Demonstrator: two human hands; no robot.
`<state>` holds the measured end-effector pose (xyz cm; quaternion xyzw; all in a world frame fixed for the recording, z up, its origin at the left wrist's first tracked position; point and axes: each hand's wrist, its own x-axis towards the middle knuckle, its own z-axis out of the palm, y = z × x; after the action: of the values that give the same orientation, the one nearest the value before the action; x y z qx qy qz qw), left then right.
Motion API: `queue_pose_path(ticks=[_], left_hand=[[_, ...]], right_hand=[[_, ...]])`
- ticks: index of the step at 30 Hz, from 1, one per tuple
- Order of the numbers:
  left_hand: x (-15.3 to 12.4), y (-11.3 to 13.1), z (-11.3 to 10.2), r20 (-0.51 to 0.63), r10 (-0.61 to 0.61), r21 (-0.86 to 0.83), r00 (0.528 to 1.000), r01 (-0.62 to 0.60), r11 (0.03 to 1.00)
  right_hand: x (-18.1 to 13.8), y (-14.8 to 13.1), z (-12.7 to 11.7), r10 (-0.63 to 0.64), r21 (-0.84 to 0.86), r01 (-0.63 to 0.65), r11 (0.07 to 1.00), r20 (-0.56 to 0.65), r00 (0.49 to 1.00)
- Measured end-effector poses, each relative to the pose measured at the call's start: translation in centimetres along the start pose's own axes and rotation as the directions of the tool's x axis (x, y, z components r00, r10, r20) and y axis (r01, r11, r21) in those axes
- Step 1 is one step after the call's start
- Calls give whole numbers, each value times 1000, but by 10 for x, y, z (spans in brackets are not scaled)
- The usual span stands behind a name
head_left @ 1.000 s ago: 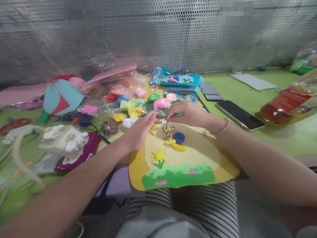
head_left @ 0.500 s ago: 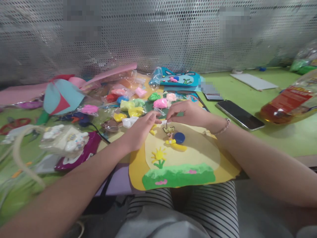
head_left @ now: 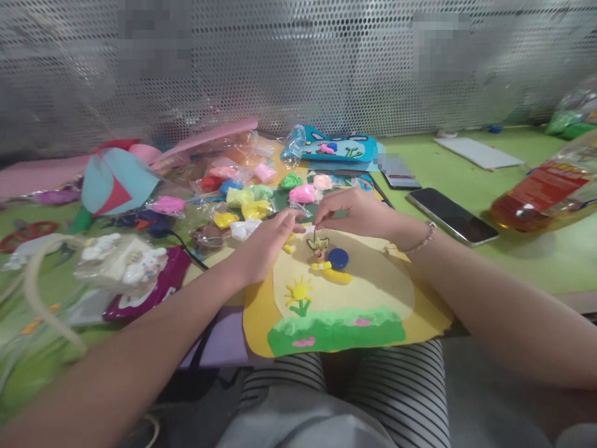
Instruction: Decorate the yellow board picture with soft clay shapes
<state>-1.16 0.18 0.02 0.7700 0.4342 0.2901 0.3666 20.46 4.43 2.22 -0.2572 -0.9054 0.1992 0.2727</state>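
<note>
A yellow paper sheet [head_left: 259,314] with a paler panel lies before me. On it are a yellow clay sun-like flower [head_left: 299,290], a green clay strip [head_left: 336,333] with pink bits, and a clay figure with a dark-outlined head [head_left: 319,247], a dark blue disc [head_left: 338,258] and a curved yellow piece [head_left: 338,277]. My right hand [head_left: 352,214] pinches a thin dark strand [head_left: 314,235], whose lower end reaches the figure's head. My left hand [head_left: 270,242] lies across the sheet's upper left, fingers stretched toward the right hand; some of its fingers are hidden.
Behind my hands lie several bagged clay lumps [head_left: 254,210] and a blue clay picture [head_left: 342,148]. To the right are a phone [head_left: 452,216], a white board [head_left: 478,153] and a tilted bottle [head_left: 543,190]. Red-handled scissors [head_left: 32,235] and a purple packet [head_left: 175,267] lie left.
Almost nothing differs. My right fingertips have shifted very slightly at the thin dark strand; my left hand keeps its place.
</note>
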Motion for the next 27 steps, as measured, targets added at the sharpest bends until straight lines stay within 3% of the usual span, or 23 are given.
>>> queue_pose_path(ticks=[27], left_hand=[[1,-2,0,30,-13,4,999,13,1000]], right_hand=[[-1,3,1,3,-8,-3,1000,-6,1000]])
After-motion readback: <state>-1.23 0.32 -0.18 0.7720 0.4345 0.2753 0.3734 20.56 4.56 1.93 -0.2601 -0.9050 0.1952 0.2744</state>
